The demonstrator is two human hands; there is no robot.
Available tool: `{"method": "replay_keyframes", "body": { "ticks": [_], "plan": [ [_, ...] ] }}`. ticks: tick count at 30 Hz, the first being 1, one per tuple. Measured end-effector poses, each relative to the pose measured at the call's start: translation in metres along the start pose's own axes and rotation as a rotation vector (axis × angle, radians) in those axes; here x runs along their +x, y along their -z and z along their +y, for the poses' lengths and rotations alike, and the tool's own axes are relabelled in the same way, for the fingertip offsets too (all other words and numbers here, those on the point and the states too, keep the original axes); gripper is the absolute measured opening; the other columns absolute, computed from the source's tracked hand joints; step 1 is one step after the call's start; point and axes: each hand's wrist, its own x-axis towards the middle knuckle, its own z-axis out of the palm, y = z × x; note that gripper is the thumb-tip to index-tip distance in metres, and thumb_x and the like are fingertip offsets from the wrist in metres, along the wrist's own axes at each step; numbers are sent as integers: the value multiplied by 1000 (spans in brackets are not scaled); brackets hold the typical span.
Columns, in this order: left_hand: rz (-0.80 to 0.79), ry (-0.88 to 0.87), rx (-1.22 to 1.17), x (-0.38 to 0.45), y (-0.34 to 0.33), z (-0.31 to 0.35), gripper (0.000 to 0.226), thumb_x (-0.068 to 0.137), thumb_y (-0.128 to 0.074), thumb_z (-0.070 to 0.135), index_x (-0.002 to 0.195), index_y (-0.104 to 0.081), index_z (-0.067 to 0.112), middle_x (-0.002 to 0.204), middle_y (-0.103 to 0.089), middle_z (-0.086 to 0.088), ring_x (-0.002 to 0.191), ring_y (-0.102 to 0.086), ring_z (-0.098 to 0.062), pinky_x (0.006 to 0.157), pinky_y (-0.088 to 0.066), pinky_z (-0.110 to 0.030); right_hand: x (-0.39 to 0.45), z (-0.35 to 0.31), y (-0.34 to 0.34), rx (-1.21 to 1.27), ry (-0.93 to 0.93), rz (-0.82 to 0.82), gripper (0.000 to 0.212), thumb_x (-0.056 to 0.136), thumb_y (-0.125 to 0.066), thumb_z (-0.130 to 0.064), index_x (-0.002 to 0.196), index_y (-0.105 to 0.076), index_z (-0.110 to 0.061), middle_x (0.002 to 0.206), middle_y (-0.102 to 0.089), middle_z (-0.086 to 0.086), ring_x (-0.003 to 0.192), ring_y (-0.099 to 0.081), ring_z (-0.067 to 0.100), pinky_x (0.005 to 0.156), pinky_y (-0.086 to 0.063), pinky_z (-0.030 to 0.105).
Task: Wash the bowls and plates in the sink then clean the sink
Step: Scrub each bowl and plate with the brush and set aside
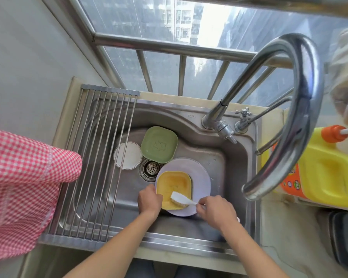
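Observation:
A yellow square bowl (174,185) lies on a pale lilac plate (199,173) in the steel sink (209,155). My left hand (149,200) grips the bowl's left rim. In my right hand (214,209) I hold the handle of a white dish brush (181,198), whose head rests inside the bowl near its front edge. Farther back, a green square bowl (159,144) and a small white round plate (128,155) sit around the drain strainer (152,167).
A roll-up rod drying rack (100,157) spans the sink's left part. The curved chrome faucet (289,101) arches over the right side. A yellow detergent jug (325,169) stands on the right counter. Red checked cloth (22,185) hangs at left.

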Motion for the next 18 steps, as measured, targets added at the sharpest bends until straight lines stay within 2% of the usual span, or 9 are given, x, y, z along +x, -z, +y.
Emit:
{"method": "replay_keyframes", "body": {
  "ticks": [3, 5, 8, 12, 15, 18],
  "plan": [
    [-65, -92, -42, -7, 0, -7, 26, 71, -53, -1, 61, -40, 19, 62, -52, -4, 68, -56, -39, 60, -47, -39, 0, 3, 3, 9, -66, 79, 34, 96, -44, -44, 103, -72, -26, 100, -73, 8, 98, -67, 35, 77, -50, 35],
    [-132, -92, -103, -8, -2, -14, 24, 70, -51, -1, 62, -42, 19, 61, -51, -1, 66, -63, -37, 57, -57, -41, 1, -7, 0, 44, -90, 118, 35, 100, -42, -45, 102, -70, -24, 100, -73, 8, 97, -67, 35, 73, -47, 35],
    [-167, -93, -172, -8, -1, -16, 26, 72, -49, -3, 64, -44, 21, 61, -47, 2, 63, -67, -34, 56, -61, -45, 2, -23, -8, 142, -115, 149, 34, 103, -40, -45, 104, -67, -24, 102, -72, 10, 100, -66, 37, 77, -50, 37],
    [-183, -83, -258, -11, 2, -14, 34, 79, -49, -10, 65, -45, 20, 67, -44, -1, 55, -58, -19, 56, -62, -41, -2, -31, -21, 234, -23, 65, 33, 102, -44, -48, 108, -70, -30, 104, -72, 10, 103, -65, 39, 81, -51, 39],
    [-191, -72, -303, -9, -2, -17, 33, 81, -51, -10, 66, -45, 18, 72, -44, -4, 61, -54, -19, 56, -63, -42, -6, -23, -24, 259, 39, -28, 31, 99, -46, -50, 109, -71, -34, 104, -73, 6, 103, -64, 36, 81, -52, 39],
    [-165, -40, -325, -7, -1, -18, 34, 81, -52, -10, 66, -45, 19, 73, -46, -5, 62, -53, -20, 56, -62, -44, -7, -9, -20, 172, 71, -65, 30, 97, -47, -50, 104, -71, -34, 105, -73, 5, 103, -64, 34, 79, -50, 37]
  ]
}}
